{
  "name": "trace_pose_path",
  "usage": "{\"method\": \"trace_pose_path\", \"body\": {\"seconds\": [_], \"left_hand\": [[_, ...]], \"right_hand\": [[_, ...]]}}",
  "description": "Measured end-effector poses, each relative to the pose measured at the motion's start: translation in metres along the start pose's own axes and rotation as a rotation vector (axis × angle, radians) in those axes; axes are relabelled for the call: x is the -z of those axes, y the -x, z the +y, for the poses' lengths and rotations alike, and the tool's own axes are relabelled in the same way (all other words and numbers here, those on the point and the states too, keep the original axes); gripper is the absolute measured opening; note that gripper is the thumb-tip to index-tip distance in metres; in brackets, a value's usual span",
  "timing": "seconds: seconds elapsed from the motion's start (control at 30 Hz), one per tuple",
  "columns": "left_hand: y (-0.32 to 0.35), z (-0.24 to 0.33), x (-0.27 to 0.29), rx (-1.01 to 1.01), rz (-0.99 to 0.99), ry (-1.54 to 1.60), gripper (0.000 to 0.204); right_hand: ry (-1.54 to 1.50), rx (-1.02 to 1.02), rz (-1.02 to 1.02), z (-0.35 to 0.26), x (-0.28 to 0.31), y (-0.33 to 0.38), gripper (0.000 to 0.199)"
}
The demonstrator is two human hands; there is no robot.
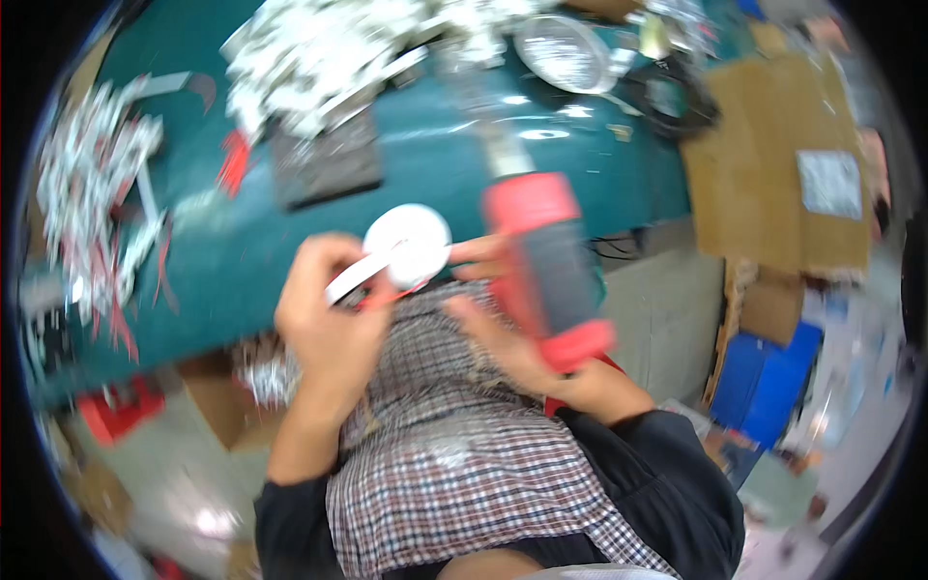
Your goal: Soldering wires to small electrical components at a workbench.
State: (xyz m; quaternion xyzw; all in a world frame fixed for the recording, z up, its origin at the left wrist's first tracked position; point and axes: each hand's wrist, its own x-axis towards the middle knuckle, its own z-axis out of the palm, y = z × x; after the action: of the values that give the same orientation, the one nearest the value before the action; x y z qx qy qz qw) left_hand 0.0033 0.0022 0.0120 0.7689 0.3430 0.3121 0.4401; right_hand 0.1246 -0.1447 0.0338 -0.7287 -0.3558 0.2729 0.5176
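Note:
My left hand (333,300) is closed, its fingers pinching a white round part (408,242) by the flat white arm that sticks out of it. A bit of red, perhaps wire, shows beneath the disc. My right hand (517,343) is partly covered by a red and dark grey hand tool (556,266), which seems to be in its grip. The tool is smeared by motion, and its pale metal front end points away over the bench. Two fingers of the right hand reach left past the tool to the edge of the white part.
On the green bench (232,290) lie a big heap of white parts (329,53), a dark flat block (327,159), red pieces (233,162) and a pile of white parts with red wires (92,203). A clear round dish (565,53) and cardboard (764,164) stand right.

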Motion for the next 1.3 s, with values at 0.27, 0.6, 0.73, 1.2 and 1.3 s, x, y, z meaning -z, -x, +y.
{"method": "trace_pose_path", "body": {"seconds": [0.27,0.6,0.73,1.2,1.3], "left_hand": [[-0.007,0.001,0.001,-0.021,-0.054,-0.055,0.024],[-0.034,0.008,0.018,-0.164,-0.323,-0.083,0.044],[-0.02,-0.016,0.026,-0.268,-0.184,0.011,0.034],[-0.004,0.0,0.002,-0.318,-0.025,-0.114,0.026],[-0.001,-0.003,0.001,-0.304,0.013,-0.11,0.024]], "right_hand": [[-0.117,0.454,0.259,0.004,-0.016,-0.019,0.051],[-0.09,0.526,0.301,0.013,-0.026,-0.032,0.054],[-0.082,0.513,0.305,0.011,-0.033,-0.034,0.045],[0.119,0.465,0.178,0.029,-0.016,-0.027,0.049],[0.261,0.462,0.204,0.027,-0.018,-0.028,0.053]]}}
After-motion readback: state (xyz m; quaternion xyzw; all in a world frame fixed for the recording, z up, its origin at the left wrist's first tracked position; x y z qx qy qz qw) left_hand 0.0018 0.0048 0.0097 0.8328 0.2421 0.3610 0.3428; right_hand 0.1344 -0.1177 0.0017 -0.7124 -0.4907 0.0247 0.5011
